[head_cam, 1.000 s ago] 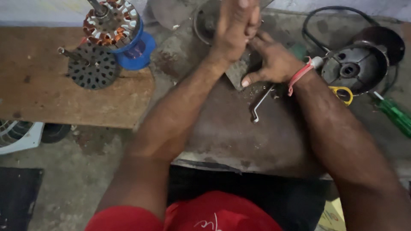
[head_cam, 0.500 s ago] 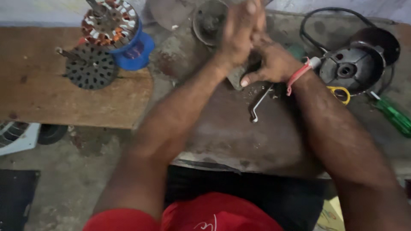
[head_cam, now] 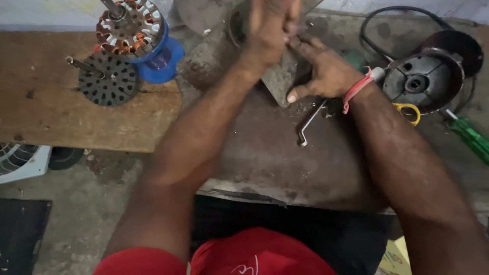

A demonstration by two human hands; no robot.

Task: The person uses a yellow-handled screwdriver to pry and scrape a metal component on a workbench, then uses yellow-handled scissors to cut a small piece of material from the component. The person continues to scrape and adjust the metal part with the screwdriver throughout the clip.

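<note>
Grey metal block stands tilted on the stained surface, near the top middle of the view, pinned between both hands. At far left, on the wooden board, a perforated black disc lies beside a copper-wound stator on a blue base; neither is touched.

Risk, as judged: the block leans on an edge, so a hard push from above could make it skid or tip, and the thumb beneath its lower edge could be pinched. The bent metal key lies loose just below and could be knocked off the surface.

Left hand is raised above the block with fingers curled nearly closed (what it grips, if anything, is hidden). Right hand is half open, fingers spread on the block's side, thumb at its lower edge. Further right stand a round motor housing, yellow-handled scissors and a green screwdriver.
</note>
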